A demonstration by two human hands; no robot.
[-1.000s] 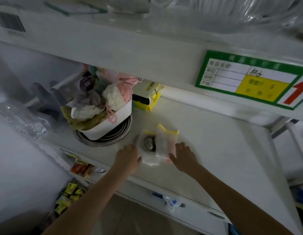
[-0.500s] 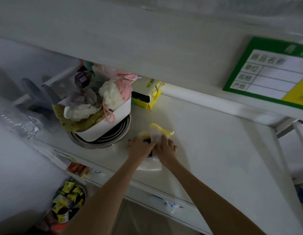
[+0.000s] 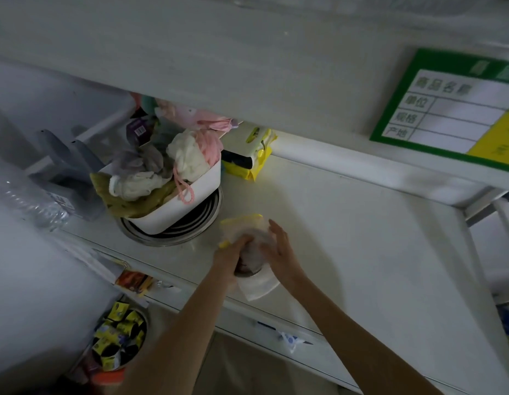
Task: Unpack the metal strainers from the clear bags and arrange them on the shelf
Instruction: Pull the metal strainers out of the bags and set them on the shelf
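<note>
A: Where is the strainer (image 3: pixel 249 262) found?

B: It is seen on the shelf (image 3: pixel 361 238), near the front edge, wrapped in a clear bag (image 3: pixel 244 232) with a yellow strip. It is pressed between the two hands.

A: How are the hands placed?

B: The left hand (image 3: pixel 229 256) is closed around the strainer's left side, fingers curled together on the bag. The right hand (image 3: pixel 281 252) is laid flat against the right side, fingers straight and held together. A white sheet (image 3: pixel 259 286) is seen under the strainer, reaching the shelf's front edge.

A: What is set close by?

B: To the left, a white tub (image 3: pixel 187 203) heaped with cloths is seated in a stack of metal rings (image 3: pixel 173 232), just beside the bag. A yellow pack (image 3: pixel 250 161) is kept at the back, well apart from the hands.

A: Is open room seen?

B: To the right of the hands, bare shelf is shown as far as the right edge. Overhead, the space is capped by the upper shelf, whose front carries a green label (image 3: pixel 458 115).
</note>
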